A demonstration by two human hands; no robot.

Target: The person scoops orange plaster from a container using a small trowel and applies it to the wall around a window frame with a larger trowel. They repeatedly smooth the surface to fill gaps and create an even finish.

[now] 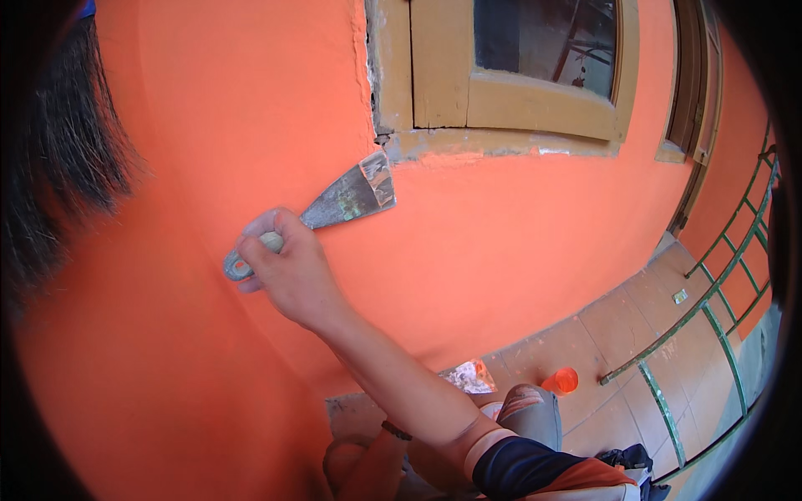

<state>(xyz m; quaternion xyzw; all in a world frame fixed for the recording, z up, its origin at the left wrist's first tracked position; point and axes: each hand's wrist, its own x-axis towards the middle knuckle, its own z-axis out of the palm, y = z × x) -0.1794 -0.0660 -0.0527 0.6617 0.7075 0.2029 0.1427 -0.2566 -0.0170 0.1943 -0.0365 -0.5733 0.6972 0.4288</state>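
My right hand [288,271] is closed around the grey, worn handle of a putty knife [344,199]. The wide blade points up and right, its edge smeared with pale residue, close to the lower left corner of a yellowish wooden window frame [510,144]. Behind it is a bright orange wall [518,225], with rough, chipped edges along the frame. Below my right arm shows another forearm with a dark wristband [397,430], apparently my left; its fingers are hidden.
Black bristles [71,125] with a blue part on top hang at upper left. On the tiled floor [614,334] stand an orange cup [561,382] and a paint-stained flat piece [472,376]. A green metal ladder-like frame [710,292] lies to the right, near a doorway [689,92].
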